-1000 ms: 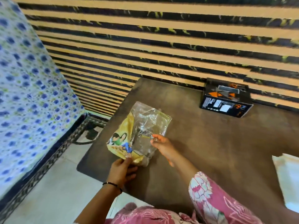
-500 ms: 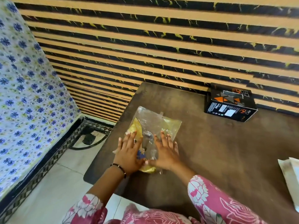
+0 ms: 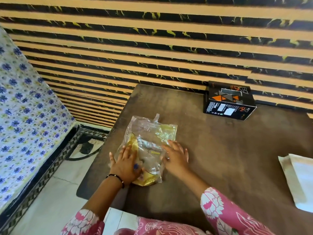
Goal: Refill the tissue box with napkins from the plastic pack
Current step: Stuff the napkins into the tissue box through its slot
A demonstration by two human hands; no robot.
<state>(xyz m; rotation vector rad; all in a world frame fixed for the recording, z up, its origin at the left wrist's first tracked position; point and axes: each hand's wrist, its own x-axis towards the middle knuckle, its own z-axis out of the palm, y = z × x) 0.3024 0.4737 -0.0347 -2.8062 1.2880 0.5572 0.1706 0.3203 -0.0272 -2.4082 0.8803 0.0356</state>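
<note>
since the earlier frame the right hand (image 3: 176, 159) has slid off to the plastic pack's (image 3: 149, 148) right edge; the left hand (image 3: 126, 164) presses it flat on the table (image 3: 220, 158), both grips spread. the tissue box (image 3: 229, 100) sits far back by the wall.

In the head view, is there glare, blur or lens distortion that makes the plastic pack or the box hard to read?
Head view: the plastic pack shows bright glare on its crinkled film; the black box is soft, its print unreadable; the wall stripes bend from wide-angle distortion; the left hand and right hand are slightly soft; the napkin stack looks washed out.
</note>
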